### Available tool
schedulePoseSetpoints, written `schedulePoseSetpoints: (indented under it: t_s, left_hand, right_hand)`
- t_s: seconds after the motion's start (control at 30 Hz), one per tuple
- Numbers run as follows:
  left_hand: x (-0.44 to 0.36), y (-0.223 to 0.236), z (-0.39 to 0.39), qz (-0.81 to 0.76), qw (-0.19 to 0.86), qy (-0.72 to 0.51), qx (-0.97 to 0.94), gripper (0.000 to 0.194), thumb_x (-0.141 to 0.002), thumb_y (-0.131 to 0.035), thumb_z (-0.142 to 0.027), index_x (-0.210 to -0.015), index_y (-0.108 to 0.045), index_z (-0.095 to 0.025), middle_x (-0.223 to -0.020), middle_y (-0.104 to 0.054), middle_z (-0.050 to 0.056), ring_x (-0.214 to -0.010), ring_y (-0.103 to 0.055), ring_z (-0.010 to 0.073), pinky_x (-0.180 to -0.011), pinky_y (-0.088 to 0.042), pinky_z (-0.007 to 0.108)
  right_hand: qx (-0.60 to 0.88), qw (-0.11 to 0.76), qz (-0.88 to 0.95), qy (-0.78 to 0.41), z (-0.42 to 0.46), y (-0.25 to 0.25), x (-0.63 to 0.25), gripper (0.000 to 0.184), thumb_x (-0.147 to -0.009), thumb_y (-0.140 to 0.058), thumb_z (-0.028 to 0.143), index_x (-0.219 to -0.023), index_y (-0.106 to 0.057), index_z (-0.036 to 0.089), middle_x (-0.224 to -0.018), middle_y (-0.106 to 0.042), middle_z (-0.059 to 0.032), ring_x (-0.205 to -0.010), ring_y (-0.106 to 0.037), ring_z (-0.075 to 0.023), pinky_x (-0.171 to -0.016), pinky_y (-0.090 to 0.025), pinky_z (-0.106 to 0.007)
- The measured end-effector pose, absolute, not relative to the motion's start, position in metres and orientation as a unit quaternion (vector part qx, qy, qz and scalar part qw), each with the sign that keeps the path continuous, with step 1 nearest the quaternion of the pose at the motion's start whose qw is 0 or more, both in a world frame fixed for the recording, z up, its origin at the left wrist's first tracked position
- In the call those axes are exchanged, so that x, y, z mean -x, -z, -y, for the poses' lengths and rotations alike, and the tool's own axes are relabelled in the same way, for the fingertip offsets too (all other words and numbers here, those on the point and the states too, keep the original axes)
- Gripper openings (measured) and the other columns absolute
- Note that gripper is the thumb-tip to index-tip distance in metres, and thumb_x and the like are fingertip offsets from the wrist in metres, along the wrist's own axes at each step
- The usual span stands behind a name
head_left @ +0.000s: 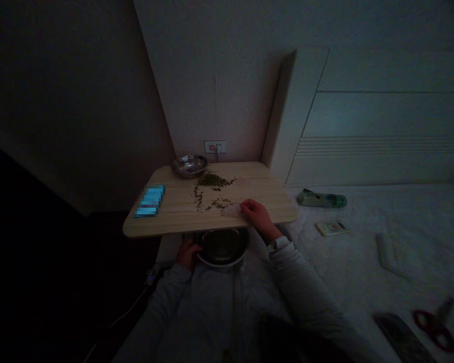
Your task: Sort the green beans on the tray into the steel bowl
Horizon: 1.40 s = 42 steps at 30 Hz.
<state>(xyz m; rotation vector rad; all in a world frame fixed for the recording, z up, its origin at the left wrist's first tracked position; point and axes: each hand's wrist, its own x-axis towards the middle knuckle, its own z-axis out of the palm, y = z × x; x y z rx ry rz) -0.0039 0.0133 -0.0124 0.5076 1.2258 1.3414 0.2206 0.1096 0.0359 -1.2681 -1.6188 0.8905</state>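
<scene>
My right hand (256, 216) is closed at the front right of a small wooden table (174, 214). It pinches a thin, clear flat sheet (232, 209) that lies against the tabletop beside some small dark-green beans (212, 180). Most of these beans form a heap near the metal bowl (190, 166), while others are strewn toward the table's front. Just below the front edge, my left hand (188, 253) grips the left rim of a round dark pan (222, 246) with a pale outer wall. The table partly hides the pan's far side.
A lit phone (150, 200) lies on the table's left side. On the white bed (355, 292) to the right are a green bottle (321, 199), a white phone-like object (332, 228), a dark remote (403, 335) and red-handled scissors (434, 327). A wall socket (214, 146) is behind the table.
</scene>
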Motion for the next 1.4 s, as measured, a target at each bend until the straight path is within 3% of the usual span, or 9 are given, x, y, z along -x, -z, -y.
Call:
schedulePoseSetpoints:
  t_s: [1.4]
  left_hand:
    - [0.005,0.021,-0.013,-0.516,0.589,-0.587,-0.207,0.020,-0.039,-0.064,-0.011,-0.058,-0.065,-0.017,-0.056,-0.065,-0.002,-0.058,-0.057,0.0157,-0.059,-0.043,0.028]
  right_hand:
    - [0.474,0.385,0.694,-0.381,-0.108,-0.041,-0.221,0.024,-0.075,-0.053,0.037,-0.080,-0.063,0.017,-0.072,-0.067,-0.0026,-0.067,-0.058,-0.0149,-0.064,-0.042,-0.025]
